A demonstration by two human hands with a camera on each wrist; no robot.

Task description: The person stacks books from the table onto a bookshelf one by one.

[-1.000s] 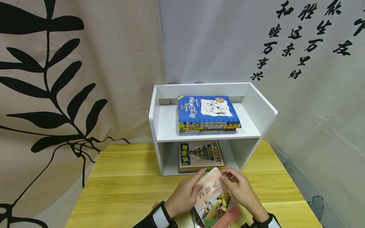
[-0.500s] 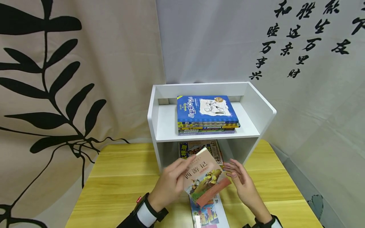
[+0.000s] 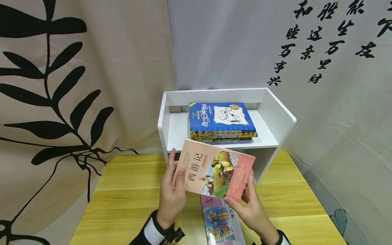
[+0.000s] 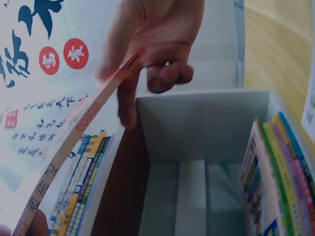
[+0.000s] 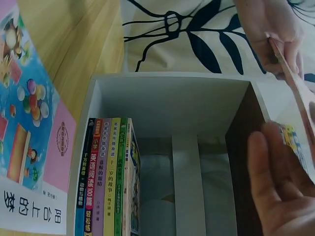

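A pink paperback storybook (image 3: 211, 170) with an illustrated cover is held tilted in front of the white shelf, its cover facing up. My left hand (image 3: 172, 195) grips its left edge, thumb on the cover and fingers behind. At the lower right corner my right hand (image 3: 252, 211) pinches it, thumb in front. The left wrist view shows the same storybook (image 4: 81, 125) nearly edge-on, with the right hand (image 4: 160, 42) at its far end. Beneath it on the table lies a second book (image 3: 218, 219), white and pink with a blue picture, partly covered.
The white two-tier shelf (image 3: 284, 124) stands at the back of the wooden table (image 3: 128, 197). On its upper tier lies a stack of books topped by a blue one (image 3: 220, 117). Several thinner books (image 5: 106, 177) lie stacked in the lower tier, hidden from the head view.
The pink storybook has risen from above the table book toward the shelf and turned, its title now on the left. The right hand briefly came off it, then took hold of its right end.
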